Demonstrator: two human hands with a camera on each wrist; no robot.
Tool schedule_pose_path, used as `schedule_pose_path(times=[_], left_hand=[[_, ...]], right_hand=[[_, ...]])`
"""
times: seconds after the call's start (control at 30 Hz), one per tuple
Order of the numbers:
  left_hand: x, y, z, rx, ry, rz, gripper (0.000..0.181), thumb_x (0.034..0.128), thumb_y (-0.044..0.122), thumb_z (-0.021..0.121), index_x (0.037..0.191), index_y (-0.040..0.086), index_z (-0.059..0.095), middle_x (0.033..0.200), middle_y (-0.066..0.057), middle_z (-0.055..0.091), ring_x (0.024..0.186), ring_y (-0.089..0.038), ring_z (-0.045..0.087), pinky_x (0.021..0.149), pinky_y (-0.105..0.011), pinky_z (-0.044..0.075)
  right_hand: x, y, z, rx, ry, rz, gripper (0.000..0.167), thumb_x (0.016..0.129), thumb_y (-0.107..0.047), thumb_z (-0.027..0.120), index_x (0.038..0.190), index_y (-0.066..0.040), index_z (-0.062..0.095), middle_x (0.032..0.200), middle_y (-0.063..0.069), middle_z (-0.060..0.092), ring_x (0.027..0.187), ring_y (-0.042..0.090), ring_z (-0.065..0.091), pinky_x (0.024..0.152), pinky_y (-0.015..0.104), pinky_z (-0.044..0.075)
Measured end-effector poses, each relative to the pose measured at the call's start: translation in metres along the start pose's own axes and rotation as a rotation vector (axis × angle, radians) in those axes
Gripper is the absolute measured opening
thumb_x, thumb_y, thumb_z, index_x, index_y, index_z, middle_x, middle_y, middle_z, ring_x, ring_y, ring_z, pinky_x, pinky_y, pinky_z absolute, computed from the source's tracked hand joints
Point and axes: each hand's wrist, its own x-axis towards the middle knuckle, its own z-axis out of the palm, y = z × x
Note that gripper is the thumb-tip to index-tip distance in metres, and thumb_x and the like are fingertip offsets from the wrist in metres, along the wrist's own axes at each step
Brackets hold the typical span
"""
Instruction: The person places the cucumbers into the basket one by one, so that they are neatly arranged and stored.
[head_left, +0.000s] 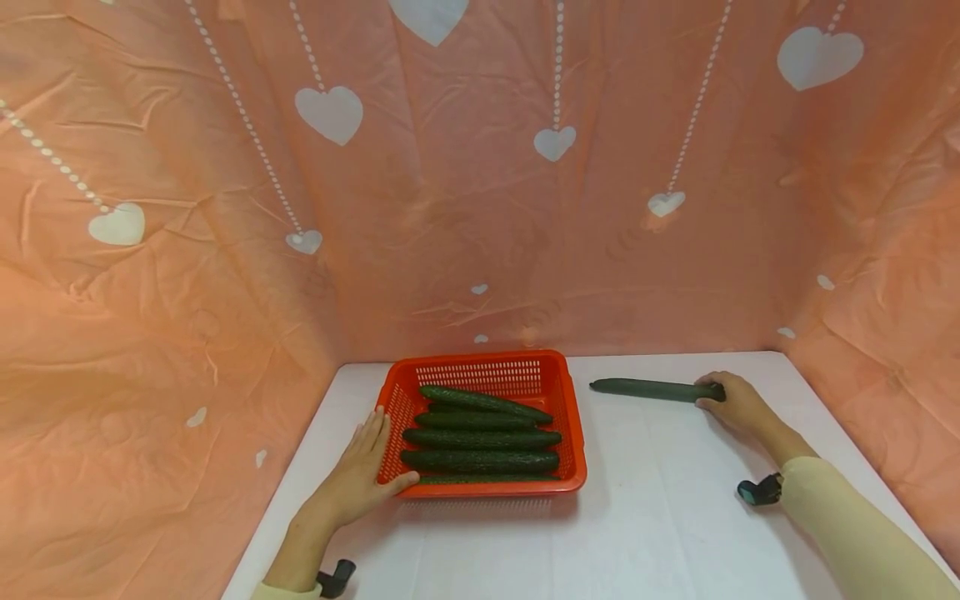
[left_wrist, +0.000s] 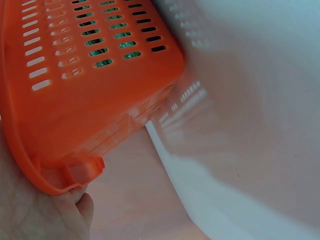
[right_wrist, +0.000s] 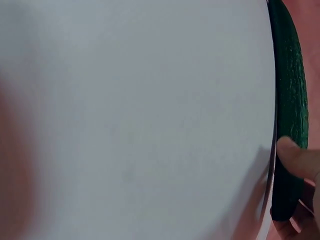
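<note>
A red plastic basket [head_left: 480, 490] with slotted walls stands on the table and holds several dark green cucumbers [head_left: 480, 461] lying side by side. My left hand [head_left: 356, 483] rests against its left rim, fingers extended and thumb over the near left corner. In the left wrist view that hand [left_wrist: 45, 215] touches the rim of the basket [left_wrist: 100, 120]. To the right of the basket, my right hand [head_left: 738, 406] grips a single cucumber [head_left: 645, 388] near its right end. The right wrist view shows the thumb [right_wrist: 300, 159] across this cucumber [right_wrist: 291, 90], with other fingers beyond it.
A white-covered table [head_left: 645, 517] lies under everything. Orange cloth [head_left: 480, 208] with white hearts hangs behind and at both sides, close to the table's edges. Small black devices sit at the left wrist [head_left: 336, 578] and the right wrist [head_left: 761, 490].
</note>
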Motion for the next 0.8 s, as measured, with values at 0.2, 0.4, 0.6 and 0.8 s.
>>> schedule_pose_path(times=[0.2,0.4,0.6,0.8], left_hand=[[0.0,0.0,0.0,-0.001,-0.002,-0.004,0.116,0.0968,0.068,0.067,0.168,-0.006,0.012,0.179,-0.022,-0.001,0.165,-0.044,-0.001,0.131,-0.064,0.007],[0.001,0.001,0.0,0.004,-0.007,-0.013,0.117,0.0962,0.07,0.066,0.169,-0.005,0.013,0.18,-0.02,-0.002,0.166,-0.041,-0.002,0.132,-0.062,0.007],[0.0,0.001,0.0,0.006,-0.008,-0.008,0.117,0.097,0.069,0.066,0.168,-0.006,0.012,0.179,-0.022,-0.001,0.165,-0.044,-0.002,0.132,-0.063,0.007],[0.0,0.0,0.001,0.005,-0.007,-0.017,0.118,0.0957,0.07,0.066,0.169,-0.005,0.013,0.18,-0.02,-0.002,0.165,-0.042,-0.002,0.132,-0.063,0.008]], right_hand=[[-0.006,0.004,0.002,0.024,0.011,-0.06,0.027,0.098,-0.005,0.077,0.119,0.007,0.064,0.11,0.026,0.069,0.106,0.045,0.06,0.094,0.065,0.047],[-0.016,-0.006,0.001,0.076,0.013,-0.037,0.029,0.103,-0.008,0.072,0.123,0.003,0.056,0.114,0.024,0.065,0.106,0.038,0.058,0.092,0.053,0.048],[-0.022,-0.019,-0.004,0.11,0.03,-0.025,0.03,0.106,-0.016,0.069,0.128,-0.001,0.056,0.117,0.021,0.064,0.105,0.031,0.054,0.086,0.032,0.045],[-0.025,-0.025,-0.007,0.126,0.15,-0.142,0.027,0.103,-0.008,0.073,0.125,-0.001,0.06,0.114,0.017,0.067,0.097,0.006,0.053,0.078,0.012,0.037]])
